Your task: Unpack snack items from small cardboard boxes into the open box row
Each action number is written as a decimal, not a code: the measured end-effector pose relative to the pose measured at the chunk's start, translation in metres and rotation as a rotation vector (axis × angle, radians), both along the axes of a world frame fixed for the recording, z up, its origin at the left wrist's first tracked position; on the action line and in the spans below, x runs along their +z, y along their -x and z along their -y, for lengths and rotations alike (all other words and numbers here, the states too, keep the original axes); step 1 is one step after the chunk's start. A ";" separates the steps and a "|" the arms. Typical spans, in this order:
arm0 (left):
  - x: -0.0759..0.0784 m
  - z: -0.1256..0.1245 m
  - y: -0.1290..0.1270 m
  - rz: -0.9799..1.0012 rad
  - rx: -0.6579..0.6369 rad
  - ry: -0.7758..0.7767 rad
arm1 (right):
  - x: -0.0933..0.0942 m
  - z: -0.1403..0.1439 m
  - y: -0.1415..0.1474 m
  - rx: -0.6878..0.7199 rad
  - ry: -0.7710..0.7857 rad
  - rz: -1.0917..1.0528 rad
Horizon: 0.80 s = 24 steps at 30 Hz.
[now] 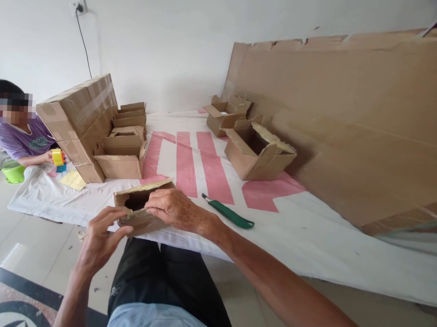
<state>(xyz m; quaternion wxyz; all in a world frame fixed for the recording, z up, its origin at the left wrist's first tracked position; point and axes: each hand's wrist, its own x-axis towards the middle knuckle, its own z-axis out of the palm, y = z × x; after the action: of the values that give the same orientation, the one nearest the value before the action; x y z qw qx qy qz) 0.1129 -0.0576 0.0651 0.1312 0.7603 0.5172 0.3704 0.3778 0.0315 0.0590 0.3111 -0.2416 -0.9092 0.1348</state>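
While right hand [170, 207] pinches near rim of small box [145, 224], left hand [99, 235] clasps its left corner between thumb and fingers. Box at near edge of table [309, 251], left of green cutter [234, 216]. Best: brace corner, work rim gently, avoid tearing.

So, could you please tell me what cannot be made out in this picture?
All in the head view:
- The inside floor of the held box: lost in shadow and behind its near wall and the right grip.
- The lower end of the black cord: hidden behind the stacked boxes.
- The marks on the yellow card: too small to read.
- The far end of the large cardboard sheet: cut off by the right edge.
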 end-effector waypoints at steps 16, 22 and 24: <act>0.000 -0.043 -0.007 0.239 -0.136 0.352 | 0.010 -0.026 0.013 0.121 0.358 0.050; 0.000 -0.047 -0.004 0.254 -0.180 0.376 | 0.003 -0.034 0.009 0.208 0.465 0.032; -0.001 -0.047 -0.004 0.265 -0.186 0.380 | 0.001 -0.035 0.009 0.205 0.496 0.030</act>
<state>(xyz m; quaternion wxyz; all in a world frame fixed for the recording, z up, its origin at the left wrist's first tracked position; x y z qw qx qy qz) 0.1168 -0.0105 0.0638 0.3719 0.7110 0.4838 0.3495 0.3688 0.0668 0.0599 0.2134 -0.2190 -0.8727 0.3806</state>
